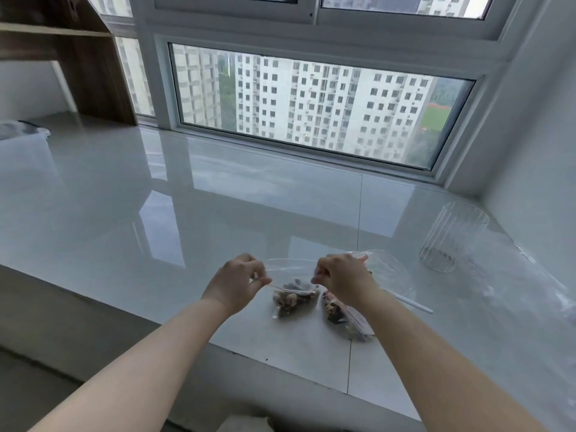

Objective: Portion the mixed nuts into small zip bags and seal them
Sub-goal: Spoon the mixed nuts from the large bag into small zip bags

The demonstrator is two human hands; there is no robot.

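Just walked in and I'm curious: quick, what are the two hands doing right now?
Left hand: pinches the top edge of the small zip bag of nuts.
Right hand: pinches the same bag's top edge at the other end.

2 hands are in view: the left hand (238,280) and the right hand (341,279). There are 2 small zip bags with mixed nuts inside: the held bag (293,299) and the lying bag (346,316). There is 1 ribbed clear jar (452,236), 1 white stick (411,302), 1 clear round dish (389,272) and 1 wooden shelf unit (78,57).
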